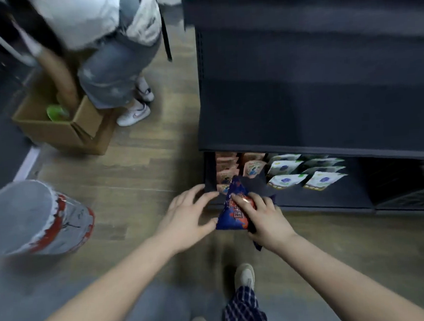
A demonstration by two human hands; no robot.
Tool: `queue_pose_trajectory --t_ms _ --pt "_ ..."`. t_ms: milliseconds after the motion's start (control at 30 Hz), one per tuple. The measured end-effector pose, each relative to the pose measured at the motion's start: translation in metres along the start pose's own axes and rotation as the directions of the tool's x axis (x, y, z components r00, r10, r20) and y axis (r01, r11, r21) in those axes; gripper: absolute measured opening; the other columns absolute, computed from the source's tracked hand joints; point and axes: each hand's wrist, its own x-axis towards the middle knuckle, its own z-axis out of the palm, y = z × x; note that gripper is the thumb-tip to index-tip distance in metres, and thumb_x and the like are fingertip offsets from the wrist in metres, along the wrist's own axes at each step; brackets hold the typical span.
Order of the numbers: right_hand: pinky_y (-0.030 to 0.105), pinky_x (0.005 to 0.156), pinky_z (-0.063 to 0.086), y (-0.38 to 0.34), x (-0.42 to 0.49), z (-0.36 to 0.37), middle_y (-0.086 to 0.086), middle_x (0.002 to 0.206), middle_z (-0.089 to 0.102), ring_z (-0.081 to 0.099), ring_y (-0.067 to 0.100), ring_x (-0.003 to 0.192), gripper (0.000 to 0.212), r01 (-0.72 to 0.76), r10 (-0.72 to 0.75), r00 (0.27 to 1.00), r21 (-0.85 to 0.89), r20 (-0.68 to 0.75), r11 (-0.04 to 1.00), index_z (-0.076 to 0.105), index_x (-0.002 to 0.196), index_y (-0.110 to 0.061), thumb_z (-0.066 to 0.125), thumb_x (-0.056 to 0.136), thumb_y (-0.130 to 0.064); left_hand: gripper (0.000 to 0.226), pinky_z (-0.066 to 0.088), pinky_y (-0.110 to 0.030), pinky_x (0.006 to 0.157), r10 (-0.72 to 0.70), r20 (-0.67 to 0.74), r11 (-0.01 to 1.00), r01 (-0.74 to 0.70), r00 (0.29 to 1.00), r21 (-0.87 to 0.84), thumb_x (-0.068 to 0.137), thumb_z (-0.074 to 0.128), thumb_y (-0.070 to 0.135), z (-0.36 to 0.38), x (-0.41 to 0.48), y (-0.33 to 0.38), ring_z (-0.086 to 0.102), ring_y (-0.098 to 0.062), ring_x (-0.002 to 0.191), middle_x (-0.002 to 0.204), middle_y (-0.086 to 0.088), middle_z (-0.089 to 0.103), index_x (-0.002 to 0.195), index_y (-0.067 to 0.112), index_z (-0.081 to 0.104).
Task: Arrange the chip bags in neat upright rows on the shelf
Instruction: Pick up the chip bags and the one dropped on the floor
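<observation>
Right hand point(265, 221) grasps the blue chip bag point(229, 215), fingers curled over its printed face and thumb out of sight beneath. Left hand point(187, 214) is released, fingers spread, at 9 o'clock of the bag. Its thumb lies just beside the bag's lower left corner; contact cannot be confirmed.

The bag is held in the air in front of the bottom shelf point(346, 198), at its left end, and is not yet set down. Its long axis runs roughly 12 to 6 o'clock. One sealed end points at 12 o'clock toward the shelf opening and the other trails back under the right wrist. The printed face is turned up and to the left.

Pink bags point(227, 168) stand in a row at 12 o'clock of the bag. White and green bags point(285, 169) stand in rows at 2 o'clock.

Judged step: placing this bag. Recommended practice:
- Turn the bag so its long axis stands vertical.
- Seat it in the bare space in front of the existing rows, face outward.
- Use the free left hand to steady the neighbouring bags.
- Keep the grip light, as the bag looks soft and crushable.
</observation>
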Motion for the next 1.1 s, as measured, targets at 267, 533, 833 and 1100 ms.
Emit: queue_pose_trajectory --t_ms 267,533,833,1100 --pt "0.041 0.092 0.046 -0.063 -0.090 -0.201 0.013 0.136 0.043 0.048 0.034 0.116 0.072 0.352 -0.411 0.904 -0.344 -0.116 0.871 0.018 0.145 -0.042 0.054 0.083 -0.039 0.055 0.024 -0.029 0.112 0.062 -0.023 0.984 -0.065 0.998 -0.164 0.085 0.059 0.049 -0.196 -0.044 0.092 0.028 -0.013 0.135 0.149 0.008 0.026 0.134 0.047 0.033" --pt "0.041 0.101 0.043 -0.096 -0.131 -0.356 0.008 0.132 0.049 0.044 0.034 0.126 0.074 0.522 -0.796 0.602 -0.724 -0.063 0.452 0.031 0.143 -0.035 0.064 0.078 -0.020 0.057 0.049 -0.015 0.070 0.126 0.311 0.814 0.081 0.942 -0.575 0.086 0.065 0.034 -0.338 -0.029 0.183 0.061 0.004 0.086 0.118 0.013 0.052 0.133 0.040 0.035" --pt "0.045 0.092 0.050 -0.068 -0.127 -0.438 0.020 0.128 0.055 0.052 0.039 0.119 0.034 0.375 -0.846 0.429 -0.789 -0.318 0.487 0.049 0.116 -0.012 0.065 0.086 -0.013 0.075 0.047 -0.029 0.096 0.164 0.164 0.769 -0.022 0.973 -0.639 0.072 0.078 0.029 -0.361 0.001 0.202 0.060 -0.009 0.107 0.121 0.003 0.060 0.134 0.025 0.037" --pt "0.033 0.106 0.037 -0.028 -0.085 -0.505 -0.001 0.143 0.035 0.036 0.015 0.131 0.066 0.433 -0.308 0.626 -0.009 -0.716 0.901 0.031 0.142 -0.026 0.060 0.084 -0.017 0.095 0.044 -0.026 0.095 0.001 -0.235 0.753 -0.155 0.972 -0.639 0.053 0.080 0.047 -0.407 0.062 0.212 0.056 -0.008 0.110 0.127 0.005 0.055 0.134 0.025 0.035"
